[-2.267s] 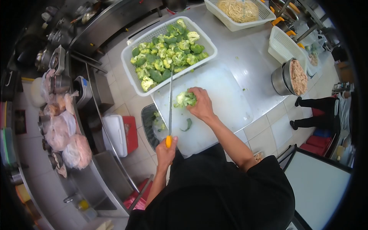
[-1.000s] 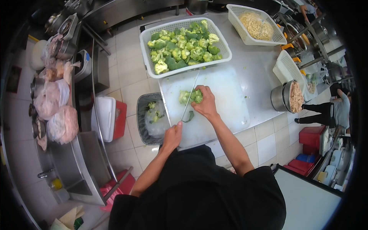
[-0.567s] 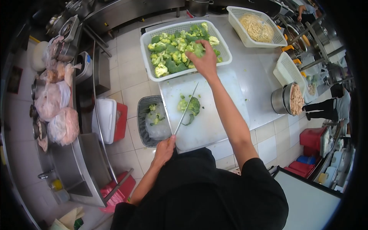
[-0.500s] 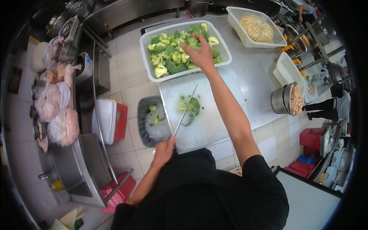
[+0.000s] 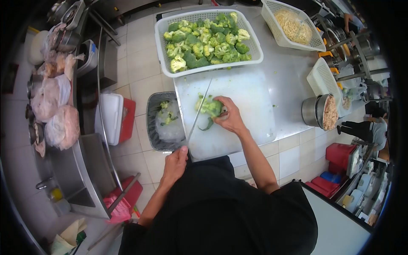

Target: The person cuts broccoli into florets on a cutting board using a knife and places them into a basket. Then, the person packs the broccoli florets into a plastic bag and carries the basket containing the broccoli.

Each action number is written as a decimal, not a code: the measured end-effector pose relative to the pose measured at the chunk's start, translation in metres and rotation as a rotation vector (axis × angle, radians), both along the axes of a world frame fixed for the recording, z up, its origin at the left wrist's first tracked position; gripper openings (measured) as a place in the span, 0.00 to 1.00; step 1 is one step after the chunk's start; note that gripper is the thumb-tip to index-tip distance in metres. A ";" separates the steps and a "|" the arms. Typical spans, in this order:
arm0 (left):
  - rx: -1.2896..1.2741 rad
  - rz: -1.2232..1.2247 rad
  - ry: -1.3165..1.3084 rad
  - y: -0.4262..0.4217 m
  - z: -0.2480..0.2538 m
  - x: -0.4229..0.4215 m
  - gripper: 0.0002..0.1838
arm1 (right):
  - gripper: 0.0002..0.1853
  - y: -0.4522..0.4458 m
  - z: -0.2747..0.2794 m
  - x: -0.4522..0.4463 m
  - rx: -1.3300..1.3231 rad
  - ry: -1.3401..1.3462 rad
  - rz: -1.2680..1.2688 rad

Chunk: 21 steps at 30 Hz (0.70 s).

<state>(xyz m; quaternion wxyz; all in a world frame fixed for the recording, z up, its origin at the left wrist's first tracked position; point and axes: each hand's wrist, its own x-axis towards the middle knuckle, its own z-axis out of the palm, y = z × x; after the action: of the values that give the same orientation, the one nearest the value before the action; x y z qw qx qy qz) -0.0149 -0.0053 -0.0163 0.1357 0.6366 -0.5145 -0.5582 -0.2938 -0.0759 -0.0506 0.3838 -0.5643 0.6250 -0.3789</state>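
My left hand (image 5: 175,165) is wrapped round the handle of a long knife (image 5: 199,111), whose blade points up and slightly right over the left part of the white cutting board (image 5: 250,106). The fingers of my right hand (image 5: 230,116) grip a piece of broccoli (image 5: 210,107) on the board, just right of the blade. A dark green leaf (image 5: 206,124) lies below it. Beyond the board a white perforated basket (image 5: 211,69) holds many cut broccoli florets (image 5: 205,39).
Left of the board is a grey bin (image 5: 151,142) with scraps on a plastic bag. Metal pots (image 5: 310,111) with pale food and two more white baskets (image 5: 313,81) (image 5: 272,29) stand at the right. Another person (image 5: 377,131) is at the far right.
My right hand released a floret over the basket, came back to the board and took hold of the broccoli there. The view has shifted slightly; the knife stays in my left hand.
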 end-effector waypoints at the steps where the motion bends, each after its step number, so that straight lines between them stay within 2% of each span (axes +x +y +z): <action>1: -0.066 -0.002 0.022 0.001 -0.006 -0.003 0.34 | 0.36 0.002 -0.005 0.007 0.009 -0.008 -0.059; 2: -0.132 -0.005 0.044 0.002 -0.010 -0.005 0.33 | 0.35 0.004 -0.010 0.013 0.019 -0.016 -0.118; 5: -0.085 -0.100 -0.083 -0.007 0.009 -0.020 0.34 | 0.34 0.009 -0.009 0.032 -0.039 -0.020 -0.239; 8: -0.122 -0.152 -0.153 -0.012 0.017 -0.029 0.34 | 0.35 0.012 0.000 0.041 0.026 -0.081 -0.232; 17: -0.013 -0.207 -0.286 -0.013 0.036 -0.017 0.35 | 0.35 0.012 -0.008 0.034 -0.014 -0.117 -0.183; 21: -0.079 -0.262 -0.314 -0.012 0.015 -0.016 0.36 | 0.33 0.013 -0.010 0.034 -0.008 -0.089 -0.145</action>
<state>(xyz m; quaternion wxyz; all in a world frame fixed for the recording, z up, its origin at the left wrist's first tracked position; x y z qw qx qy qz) -0.0304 -0.0172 -0.0016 0.0048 0.6376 -0.6294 -0.4441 -0.2600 -0.0628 -0.0604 0.3805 -0.5017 0.6453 -0.4327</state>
